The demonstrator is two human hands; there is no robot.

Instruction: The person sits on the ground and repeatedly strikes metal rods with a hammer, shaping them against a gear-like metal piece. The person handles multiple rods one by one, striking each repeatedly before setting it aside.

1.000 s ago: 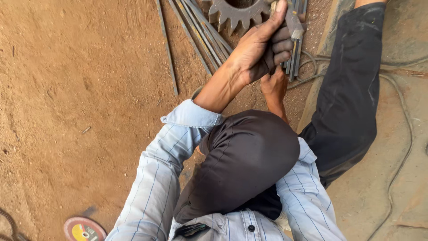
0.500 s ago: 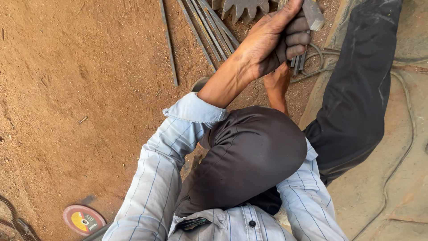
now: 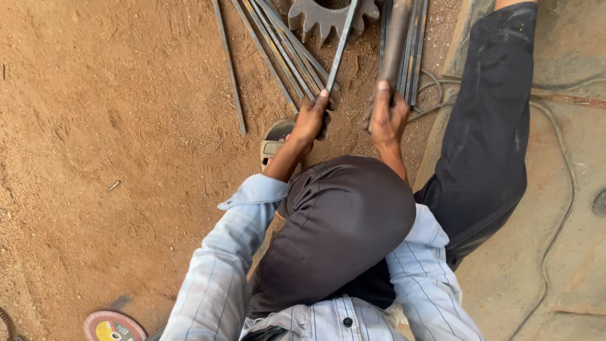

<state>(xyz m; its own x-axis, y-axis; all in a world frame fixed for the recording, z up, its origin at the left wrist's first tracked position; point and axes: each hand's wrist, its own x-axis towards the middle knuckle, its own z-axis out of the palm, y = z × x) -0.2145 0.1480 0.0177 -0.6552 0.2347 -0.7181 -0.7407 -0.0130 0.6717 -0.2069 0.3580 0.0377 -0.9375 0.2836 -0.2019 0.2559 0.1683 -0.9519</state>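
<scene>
Top-down view of a person in a pale striped shirt with a dark head covering [image 3: 341, 233], squatting on reddish-brown dirt ground [image 3: 113, 145]. Left hand [image 3: 310, 119] is closed around the near end of a thin flat grey steel strip [image 3: 341, 45]; the strip runs up and away from the fist, tilted slightly right, its far end lying over a large rusty toothed gear wheel [image 3: 325, 16] at the top edge. Right hand [image 3: 387, 117] is fisted around the lower end of a thick dark metal bar [image 3: 396, 41] that rises straight up from the fist to the frame top; what is at the bar's head is out of view. The two hands sit side by side, near each other but not touching, strip on the left, bar on the right. Just left of the left hand, a fan of loose grey steel strips [image 3: 278, 47] lies on the dirt, one single strip [image 3: 228, 66] apart further left. Behind the bar, a bundle of parallel strips [image 3: 413, 44]. Sandalled foot [image 3: 275, 142] below the left hand. Black-trousered leg [image 3: 489, 126] stretched right, over a concrete slab [image 3: 568, 189] with a thin cable [image 3: 562, 215]. Round grinding disc [image 3: 113, 327] at bottom left.
</scene>
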